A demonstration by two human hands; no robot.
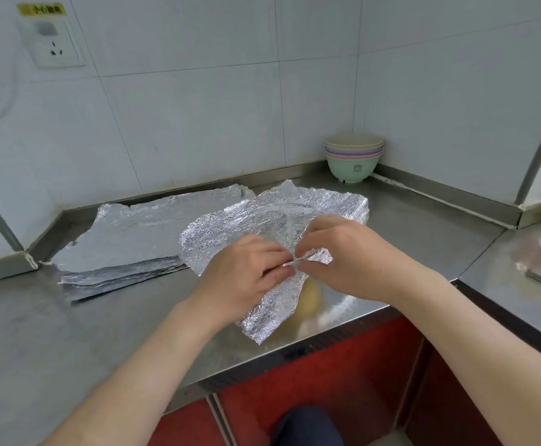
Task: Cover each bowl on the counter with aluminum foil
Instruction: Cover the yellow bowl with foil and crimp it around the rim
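Head view: one wall socket (53,43) has a yellow label (41,9) above it, too blurred to read. One pile of foil sheets (134,236) lies on the counter (37,333). The left hand (246,272) and right hand (349,255) both pinch one crumpled foil sheet (262,220), draped over one yellowish bowl (309,299). About five stacked bowls (353,156) sit in the corner.

The foil (272,220) at centre is silver with a fine crinkled glitter; a pale yellow bowl (309,296) peeks beneath it. Right of centre, the stack (353,156) runs mint green, lilac, pink, cream. Counter (53,333) dull grey steel, cabinet (327,381) red, tiles (198,107) white, label (41,9) upper left yellow
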